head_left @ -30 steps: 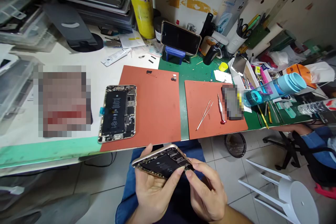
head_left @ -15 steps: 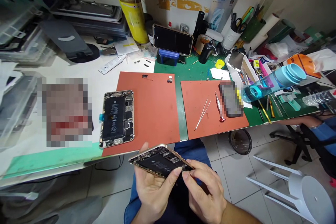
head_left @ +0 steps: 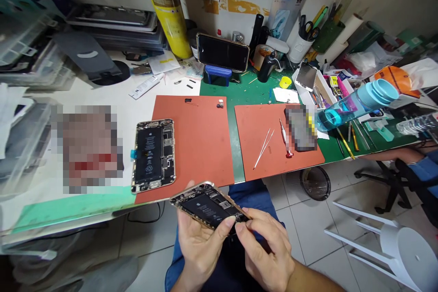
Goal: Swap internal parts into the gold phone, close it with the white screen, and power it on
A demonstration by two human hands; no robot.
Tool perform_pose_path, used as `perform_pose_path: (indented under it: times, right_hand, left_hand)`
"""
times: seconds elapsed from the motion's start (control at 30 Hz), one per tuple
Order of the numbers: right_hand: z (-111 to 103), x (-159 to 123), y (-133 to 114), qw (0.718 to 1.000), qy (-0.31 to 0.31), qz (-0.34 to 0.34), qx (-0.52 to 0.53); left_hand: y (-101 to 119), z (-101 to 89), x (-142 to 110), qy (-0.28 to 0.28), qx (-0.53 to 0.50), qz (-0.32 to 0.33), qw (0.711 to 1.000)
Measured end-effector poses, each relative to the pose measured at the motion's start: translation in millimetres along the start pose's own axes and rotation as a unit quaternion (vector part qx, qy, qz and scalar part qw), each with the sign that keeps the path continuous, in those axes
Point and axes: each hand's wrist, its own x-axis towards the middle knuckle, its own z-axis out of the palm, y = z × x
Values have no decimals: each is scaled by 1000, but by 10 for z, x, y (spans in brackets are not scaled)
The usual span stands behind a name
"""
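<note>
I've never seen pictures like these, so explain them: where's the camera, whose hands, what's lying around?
There's no machine here: these are a person's bare hands, seen through a camera worn on the head, looking forward and down. The left hand holds an opened phone, its battery and inner parts showing; the right hand touches its right end. On the bench, another opened handset lies partly over the left edge of an orange mat. On a second mat, further right, rest tweezers and a tool with a red end. Behind the mats, a dark-screened phone stands on a blue holder.

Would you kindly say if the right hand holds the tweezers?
No, the tweezers lie on a mat; the right hand touches an opened phone.
</note>
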Motion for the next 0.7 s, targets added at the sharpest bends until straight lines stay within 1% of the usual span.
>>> perform_pose_path:
  times: [0.07,0.17,0.23,0.3,0.4,0.47,0.6,0.7]
  right_hand:
    - [2,-4,6,1000,3,0,-2]
    - [-31,11,-6,999,-15,13,26]
    - [-71,33,-21,996,-25,71,39]
    - [-110,66,-26,984,-33,167,48]
    - [-142,138,4,942,-66,310,110]
    - [-146,193,38,909,-81,375,160]
    - [-137,265,82,861,-89,452,217]
    - [-130,277,84,831,-81,490,250]
  left_hand:
    - [-31,-35,16,-9,2,7,1000]
    - [-37,-44,26,-13,8,14,1000]
    - [1,-16,23,-17,16,13,1000]
    - [68,27,22,-22,36,-18,999]
    - [183,81,44,-38,69,-82,994]
    - [244,101,78,-47,86,-100,990]
    - [330,137,157,-65,101,-109,987]
    - [385,179,193,-69,99,-137,983]
